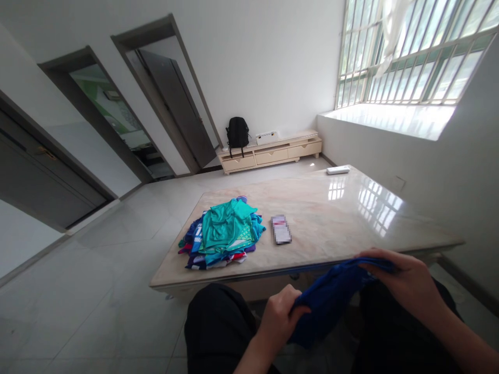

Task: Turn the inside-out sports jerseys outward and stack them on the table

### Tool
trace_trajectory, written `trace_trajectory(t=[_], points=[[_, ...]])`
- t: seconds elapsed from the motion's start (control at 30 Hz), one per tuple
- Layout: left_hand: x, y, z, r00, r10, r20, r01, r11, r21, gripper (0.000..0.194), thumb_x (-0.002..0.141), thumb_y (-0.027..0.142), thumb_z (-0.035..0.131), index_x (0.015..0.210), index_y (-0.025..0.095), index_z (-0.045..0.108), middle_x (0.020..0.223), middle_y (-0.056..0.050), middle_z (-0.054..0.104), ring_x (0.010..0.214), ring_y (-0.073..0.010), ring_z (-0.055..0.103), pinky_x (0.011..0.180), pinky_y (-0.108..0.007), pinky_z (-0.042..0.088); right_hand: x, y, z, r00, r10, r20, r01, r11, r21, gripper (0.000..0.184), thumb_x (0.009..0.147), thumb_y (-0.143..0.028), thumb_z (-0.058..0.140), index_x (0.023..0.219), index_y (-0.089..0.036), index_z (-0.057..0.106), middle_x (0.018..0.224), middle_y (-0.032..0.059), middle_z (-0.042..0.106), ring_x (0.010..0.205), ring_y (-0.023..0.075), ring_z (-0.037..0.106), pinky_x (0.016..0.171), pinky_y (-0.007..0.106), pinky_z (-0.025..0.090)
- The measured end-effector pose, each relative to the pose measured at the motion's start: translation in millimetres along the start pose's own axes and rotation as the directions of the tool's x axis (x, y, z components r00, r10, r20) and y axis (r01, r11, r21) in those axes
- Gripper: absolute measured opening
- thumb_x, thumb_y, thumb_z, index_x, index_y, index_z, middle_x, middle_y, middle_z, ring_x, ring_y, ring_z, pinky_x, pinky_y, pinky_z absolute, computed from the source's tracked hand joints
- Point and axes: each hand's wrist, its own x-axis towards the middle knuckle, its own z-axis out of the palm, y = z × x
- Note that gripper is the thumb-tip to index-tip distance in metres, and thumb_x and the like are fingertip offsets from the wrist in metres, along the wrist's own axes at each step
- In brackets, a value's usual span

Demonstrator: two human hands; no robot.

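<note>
A blue garment [331, 298] is held over my lap, below the near edge of the marble table [351, 213]. My left hand [281, 311] is closed on the garment's lower left part. Its upper right edge is gripped by my right hand [405, 280], fingers curled over the cloth. On the left part of the table lies a pile of folded shirts [222, 234], teal on top with blue and red ones beneath. A phone [281, 229] lies flat just right of the pile.
A white remote [338, 170] rests at the table's far edge. A low cream cabinet [268, 153] with a black backpack [237, 132] stands against the far wall. Doors line the left wall, and a barred window is at the right.
</note>
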Motion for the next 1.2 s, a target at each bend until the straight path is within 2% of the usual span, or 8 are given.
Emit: trace_trajectory(t=[0.17, 0.4, 0.67, 0.8, 0.97, 1.07, 1.13, 1.2], points=[[0, -13, 10.3, 0.995, -0.07, 0.072, 0.072, 0.997, -0.014, 0.031, 0.107, 0.039, 0.045, 0.096, 0.019, 0.066, 0.084, -0.005, 0.069, 0.076, -0.0177, 0.067, 0.069, -0.026, 0.048, 2, 8, -5, 0.996, 0.073, -0.052, -0.075, 0.997, -0.037, 0.034, 0.076, -0.056, 0.081, 0.09, -0.025, 0.084, 0.089, 0.0066, 0.082, 0.08, 0.0288, 0.078, 0.073, 0.033, 0.064], [2, -16, 17.9, 0.955, -0.273, -0.12, 0.28, 0.959, 0.045, 0.03, 0.106, 0.037, 0.049, 0.09, 0.021, 0.069, 0.082, -0.004, 0.069, 0.079, -0.0189, 0.066, 0.071, -0.027, 0.045, 4, 5, -3, 0.985, 0.149, -0.089, -0.152, 0.988, -0.03, 0.039, 0.071, -0.061, 0.081, 0.087, -0.026, 0.084, 0.085, 0.0033, 0.082, 0.08, 0.03, 0.077, 0.078, 0.037, 0.063], [-3, -3, 22.8, 0.971, -0.234, -0.054, 0.238, 0.968, 0.078, 0.041, 0.108, 0.042, 0.042, 0.079, 0.02, 0.063, 0.076, -0.004, 0.065, 0.076, -0.0193, 0.062, 0.065, -0.028, 0.039, 0, 6, -7, 0.978, 0.184, -0.095, -0.183, 0.983, 0.014, 0.033, 0.066, -0.06, 0.083, 0.083, -0.033, 0.085, 0.086, 0.0011, 0.082, 0.084, 0.0362, 0.077, 0.08, 0.045, 0.064], [-3, 3, 18.5, 0.969, -0.248, -0.005, 0.248, 0.968, 0.045, 0.043, 0.108, 0.045, 0.041, 0.078, 0.02, 0.061, 0.077, -0.004, 0.066, 0.076, -0.0195, 0.062, 0.067, -0.028, 0.04, -1, -1, -9, 0.965, 0.24, -0.104, -0.236, 0.97, 0.057, 0.02, 0.063, -0.057, 0.083, 0.078, -0.043, 0.083, 0.083, -0.0031, 0.081, 0.084, 0.0388, 0.077, 0.08, 0.051, 0.064], [-8, -5, 26.5, 0.961, -0.276, 0.01, 0.275, 0.96, 0.055, 0.039, 0.109, 0.039, 0.041, 0.083, 0.021, 0.065, 0.078, -0.003, 0.07, 0.074, -0.0173, 0.069, 0.065, -0.025, 0.043, 2, 1, -9, 0.96, 0.259, -0.105, -0.256, 0.966, 0.04, 0.011, 0.063, -0.058, 0.079, 0.074, -0.056, 0.078, 0.078, -0.0074, 0.079, 0.078, 0.0385, 0.076, 0.077, 0.054, 0.063], [13, -16, 31.6, 0.958, -0.284, 0.052, 0.272, 0.948, 0.168, 0.036, 0.109, 0.034, 0.039, 0.092, 0.021, 0.068, 0.078, -0.002, 0.074, 0.072, -0.0176, 0.073, 0.064, -0.025, 0.045, 18, 13, -14, 0.955, 0.273, -0.12, -0.277, 0.961, -0.02, 0.011, 0.065, -0.06, 0.076, 0.075, -0.054, 0.077, 0.074, -0.0057, 0.078, 0.071, 0.0364, 0.074, 0.068, 0.052, 0.06], [45, -25, 30.9, 0.957, -0.28, 0.069, 0.257, 0.936, 0.24, 0.035, 0.108, 0.035, 0.041, 0.094, 0.02, 0.07, 0.078, -0.003, 0.075, 0.073, -0.0195, 0.074, 0.063, -0.025, 0.046, 43, 24, -23, 0.962, 0.232, -0.142, -0.251, 0.959, -0.129, 0.018, 0.069, -0.061, 0.073, 0.078, -0.047, 0.078, 0.073, -0.002, 0.078, 0.069, 0.0353, 0.072, 0.064, 0.05, 0.057], [92, -36, 25.6, 0.962, -0.263, 0.073, 0.234, 0.932, 0.276, 0.035, 0.107, 0.039, 0.045, 0.094, 0.021, 0.072, 0.079, -0.005, 0.076, 0.076, -0.0214, 0.074, 0.065, -0.026, 0.047, 79, 31, -35, 0.973, 0.154, -0.17, -0.195, 0.946, -0.259, 0.026, 0.072, -0.06, 0.071, 0.081, -0.037, 0.08, 0.074, 0.0033, 0.078, 0.07, 0.0344, 0.072, 0.067, 0.048, 0.055]])
